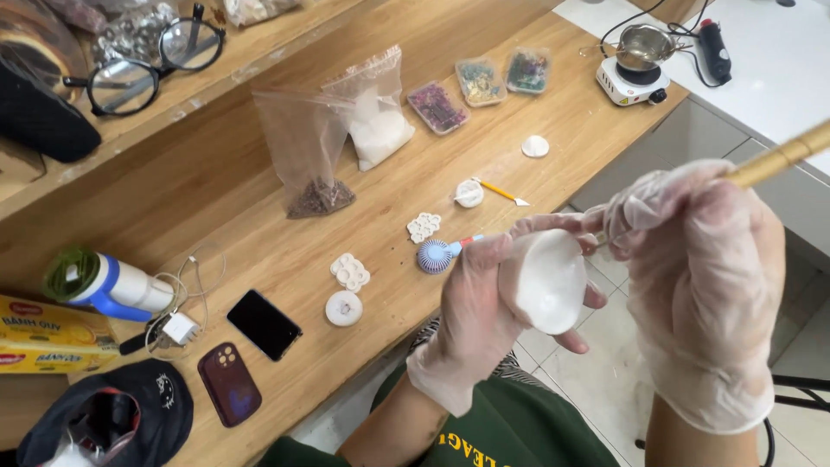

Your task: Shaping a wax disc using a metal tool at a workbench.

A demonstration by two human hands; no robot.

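Both my hands wear thin clear gloves. My left hand (474, 316) grips a white round mould (546, 281) in front of my chest, its smooth face turned toward me. My right hand (700, 277) is closed around a golden stick-like tool (778, 160) whose handle juts up to the right. The tool's tip is hidden behind my fingers at the mould's upper right edge.
On the wooden desk (259, 186) lie small white moulds (349, 271), a ribbed lilac piece (434, 257), two phones (264, 324), two plastic bags (304, 151), bead trays (481, 82), and an orange-handled tool (501, 190). A small hotplate with a metal pot (638, 65) stands at the far right. Glasses (143, 65) rest on the shelf.
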